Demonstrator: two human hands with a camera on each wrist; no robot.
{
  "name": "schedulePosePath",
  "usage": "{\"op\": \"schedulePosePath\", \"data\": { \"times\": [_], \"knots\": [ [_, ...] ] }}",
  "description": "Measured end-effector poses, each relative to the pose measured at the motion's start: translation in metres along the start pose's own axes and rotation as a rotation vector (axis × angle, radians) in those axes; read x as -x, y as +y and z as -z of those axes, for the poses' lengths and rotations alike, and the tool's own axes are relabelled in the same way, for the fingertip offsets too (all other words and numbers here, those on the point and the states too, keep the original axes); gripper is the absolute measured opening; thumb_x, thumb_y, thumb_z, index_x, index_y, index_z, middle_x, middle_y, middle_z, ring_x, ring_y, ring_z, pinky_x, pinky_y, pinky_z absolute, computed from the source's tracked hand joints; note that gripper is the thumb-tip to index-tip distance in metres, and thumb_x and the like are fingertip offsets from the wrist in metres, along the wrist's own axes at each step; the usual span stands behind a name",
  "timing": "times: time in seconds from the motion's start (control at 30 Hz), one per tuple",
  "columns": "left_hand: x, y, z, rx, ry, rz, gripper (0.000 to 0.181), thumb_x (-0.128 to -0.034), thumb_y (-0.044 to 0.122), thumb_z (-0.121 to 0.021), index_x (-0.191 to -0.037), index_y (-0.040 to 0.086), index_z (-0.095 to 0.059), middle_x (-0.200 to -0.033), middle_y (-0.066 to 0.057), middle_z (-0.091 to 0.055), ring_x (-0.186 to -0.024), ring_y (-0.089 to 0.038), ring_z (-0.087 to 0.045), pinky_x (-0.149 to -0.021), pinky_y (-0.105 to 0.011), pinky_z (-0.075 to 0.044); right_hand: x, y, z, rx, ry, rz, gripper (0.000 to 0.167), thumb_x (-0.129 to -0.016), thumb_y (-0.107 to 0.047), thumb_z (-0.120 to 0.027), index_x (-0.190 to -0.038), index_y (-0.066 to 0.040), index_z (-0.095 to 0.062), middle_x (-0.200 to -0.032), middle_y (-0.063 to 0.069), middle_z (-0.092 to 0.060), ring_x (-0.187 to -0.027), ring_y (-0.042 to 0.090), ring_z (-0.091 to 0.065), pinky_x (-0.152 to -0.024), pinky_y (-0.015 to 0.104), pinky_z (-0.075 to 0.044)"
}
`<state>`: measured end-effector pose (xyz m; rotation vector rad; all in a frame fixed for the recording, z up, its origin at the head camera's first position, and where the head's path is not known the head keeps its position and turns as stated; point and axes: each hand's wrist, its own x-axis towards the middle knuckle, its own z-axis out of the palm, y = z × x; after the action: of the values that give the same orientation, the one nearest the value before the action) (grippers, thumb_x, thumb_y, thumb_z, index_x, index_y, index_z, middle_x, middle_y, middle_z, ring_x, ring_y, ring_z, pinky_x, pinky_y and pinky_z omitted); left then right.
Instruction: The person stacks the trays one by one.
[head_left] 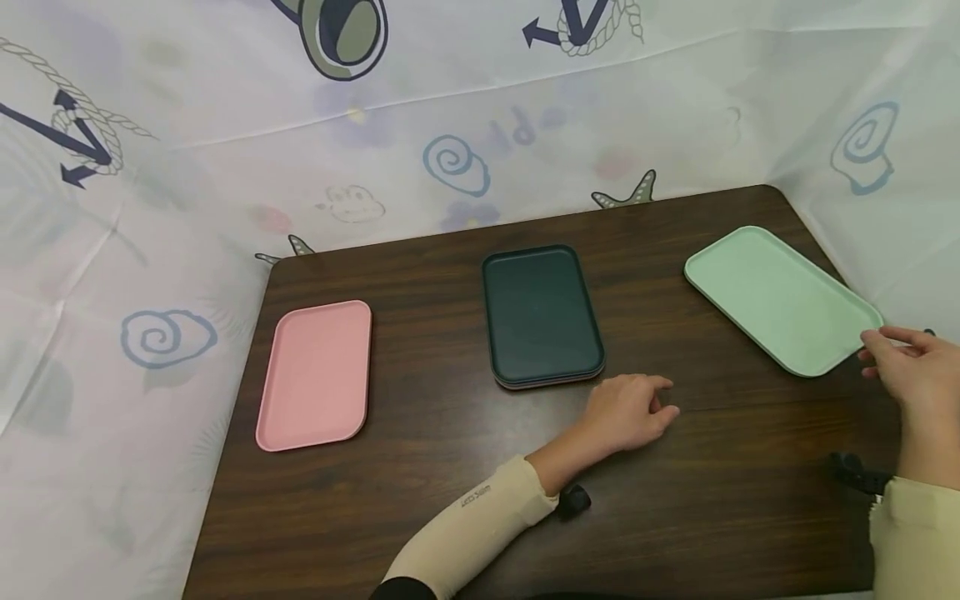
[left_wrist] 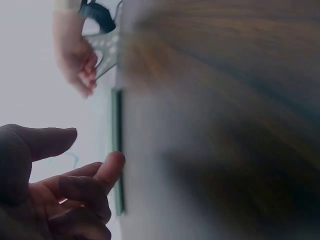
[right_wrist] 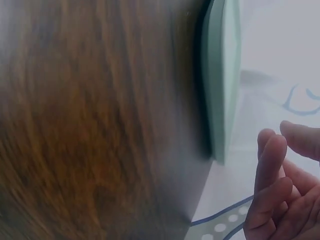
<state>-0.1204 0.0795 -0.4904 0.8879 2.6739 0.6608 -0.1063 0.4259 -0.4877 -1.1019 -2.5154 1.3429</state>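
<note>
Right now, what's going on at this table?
A person has both hands among some trays. The right hand is beside the near right corner of the light green tray, apparently not gripping it. The left hand, holding nothing, is near the dark stack of trays. The pink tray lies further left.

L hand (left_wrist: 60, 192) half-curled, green tray (left_wrist: 116, 120) bhd.

A lane is running between the pink tray (head_left: 315, 377) and the dark stack (head_left: 543, 317); the left hand (head_left: 628, 412) is crowding the stack's near right corner.
</note>
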Motion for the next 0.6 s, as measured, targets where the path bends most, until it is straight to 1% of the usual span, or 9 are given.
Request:
{"op": "schedulePosePath", "data": {
  "times": [0.03, 0.13, 0.23, 0.27, 0.3, 0.33, 0.43, 0.5, 0.6],
  "knots": [
    [-0.006, 0.005, -0.003, 0.014, -0.027, 0.004, 0.038, -0.0958, 0.043, -0.061, -0.131, 0.028, -0.063, -0.079, 0.025, -0.058, -0.059, 0.008, -0.046, -0.048, -0.015, -0.038, -0.004, 0.004, 0.001, -0.019, 0.010, -0.007, 0.058, -0.098, -0.035, -0.048, -0.147, -0.004, -0.041, -0.051, -0.032, -0.045, -0.042, -0.005, -0.050, -0.048, 0.018, -0.037],
    [-0.023, 0.018, -0.009, 0.074, -0.110, 0.044, 0.040, -0.0961, 0.045, -0.059, -0.134, 0.033, -0.060, -0.084, 0.027, -0.060, -0.060, 0.008, -0.048, -0.049, -0.017, -0.040, -0.015, 0.012, 0.003, -0.004, 0.009, -0.025, 0.060, -0.098, -0.035, -0.047, -0.148, -0.004, -0.039, -0.050, -0.032, -0.043, -0.041, -0.004, -0.050, -0.047, 0.020, -0.038],
    [-0.040, 0.028, -0.013, 0.142, -0.169, 0.110, 0.039, -0.0958, 0.047, -0.059, -0.133, 0.037, -0.059, -0.093, 0.027, -0.063, -0.068, 0.007, -0.052, -0.055, -0.019, -0.041, -0.032, 0.026, 0.003, 0.002, -0.004, -0.031, 0.063, -0.097, -0.038, -0.047, -0.150, -0.005, -0.037, -0.050, -0.032, -0.043, -0.041, -0.002, -0.051, -0.045, 0.023, -0.040],
    [-0.045, 0.031, -0.014, 0.156, -0.185, 0.127, 0.039, -0.0957, 0.048, -0.058, -0.133, 0.038, -0.058, -0.096, 0.027, -0.064, -0.071, 0.007, -0.053, -0.056, -0.020, -0.042, -0.038, 0.029, 0.003, 0.011, -0.014, -0.036, 0.070, -0.097, -0.039, -0.046, -0.152, 0.002, -0.028, -0.049, -0.033, -0.042, -0.040, -0.002, -0.051, -0.044, 0.023, -0.040],
    [-0.051, 0.034, -0.016, 0.173, -0.201, 0.138, 0.039, -0.0956, 0.049, -0.058, -0.133, 0.039, -0.058, -0.099, 0.026, -0.064, -0.074, 0.006, -0.054, -0.058, -0.021, -0.042, -0.045, 0.036, 0.004, 0.001, -0.017, -0.035, 0.072, -0.097, -0.039, -0.047, -0.152, 0.002, -0.027, -0.049, -0.032, -0.043, -0.039, -0.001, -0.051, -0.044, 0.023, -0.040],
    [-0.057, 0.037, -0.017, 0.192, -0.217, 0.145, 0.040, -0.0955, 0.049, -0.058, -0.134, 0.039, -0.058, -0.100, 0.026, -0.064, -0.077, 0.005, -0.055, -0.060, -0.022, -0.042, -0.052, 0.042, 0.004, -0.011, -0.018, -0.039, 0.073, -0.097, -0.040, -0.047, -0.152, 0.002, -0.026, -0.049, -0.032, -0.044, -0.038, 0.000, -0.051, -0.042, 0.024, -0.040],
    [-0.075, 0.047, -0.017, 0.259, -0.291, 0.141, 0.043, -0.0967, 0.048, -0.056, -0.137, 0.036, -0.056, -0.095, 0.021, -0.067, -0.077, 0.002, -0.057, -0.067, -0.021, -0.043, -0.072, 0.060, 0.005, -0.030, -0.007, -0.057, 0.075, -0.097, -0.043, -0.048, -0.154, -0.001, -0.023, -0.049, -0.031, -0.043, -0.036, 0.001, -0.049, -0.041, 0.025, -0.039],
    [-0.087, 0.055, -0.017, 0.315, -0.341, 0.139, 0.045, -0.0977, 0.047, -0.055, -0.140, 0.033, -0.053, -0.091, 0.019, -0.069, -0.074, 0.002, -0.057, -0.071, -0.018, -0.042, -0.083, 0.070, 0.005, -0.019, -0.009, -0.063, 0.076, -0.097, -0.045, -0.046, -0.155, -0.003, -0.020, -0.050, -0.032, -0.042, -0.036, 0.000, -0.049, -0.044, 0.025, -0.039],
    [-0.102, 0.067, -0.016, 0.467, -0.414, 0.188, 0.047, -0.0991, 0.043, -0.055, -0.143, 0.029, -0.049, -0.090, 0.014, -0.071, -0.058, -0.004, -0.050, -0.064, -0.017, -0.040, -0.094, 0.079, 0.005, 0.063, -0.046, -0.051, 0.081, -0.096, -0.052, -0.040, -0.156, -0.003, -0.015, -0.052, -0.034, -0.040, -0.042, -0.004, -0.050, -0.056, 0.032, -0.041]
  ]
}}
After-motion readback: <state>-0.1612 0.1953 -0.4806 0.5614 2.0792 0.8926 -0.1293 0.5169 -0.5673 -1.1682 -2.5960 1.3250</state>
